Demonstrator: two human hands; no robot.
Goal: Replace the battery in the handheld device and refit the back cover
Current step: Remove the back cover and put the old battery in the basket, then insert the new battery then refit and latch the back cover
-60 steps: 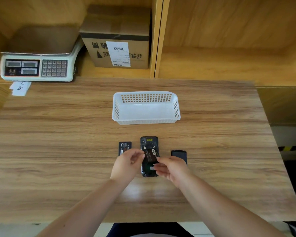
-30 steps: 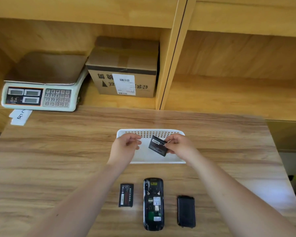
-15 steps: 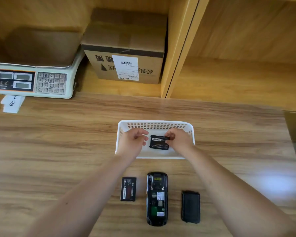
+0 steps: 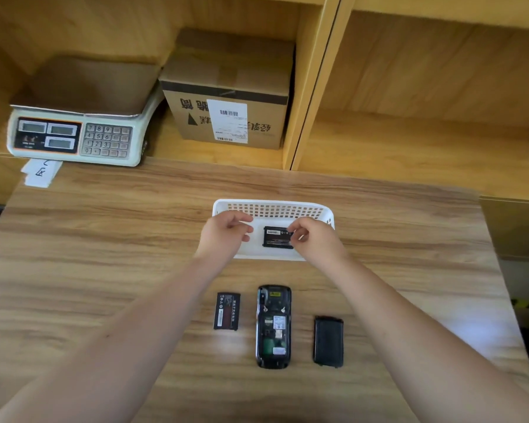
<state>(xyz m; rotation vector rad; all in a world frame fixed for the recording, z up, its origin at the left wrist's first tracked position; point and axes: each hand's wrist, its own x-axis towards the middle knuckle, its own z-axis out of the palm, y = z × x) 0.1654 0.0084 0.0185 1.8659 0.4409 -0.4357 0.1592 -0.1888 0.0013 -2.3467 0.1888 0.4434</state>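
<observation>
A: Where are the fingers (image 4: 291, 232) right now?

B: The right hand (image 4: 313, 239) has thumb and forefinger pinched at the right edge of the old battery (image 4: 277, 237), which lies flat in the white basket (image 4: 275, 206). Whether they are clamped on it or only touching, I cannot tell. The left hand (image 4: 226, 232) hovers beside it, fingers loosely curled and holding nothing.

A: And the rest?

B: Nearer the person, on the surface (image 4: 104, 254): the spare battery (image 4: 226, 311), just right of it the handheld device (image 4: 273, 326) lying face down with its bay open, then the back cover (image 4: 328, 341).

A: How will the spare handle?

B: Probably light, stiff and smooth. I would pinch its long edges and seat the contact end first. The cover looks thin; press along its rim, not the middle.
</observation>
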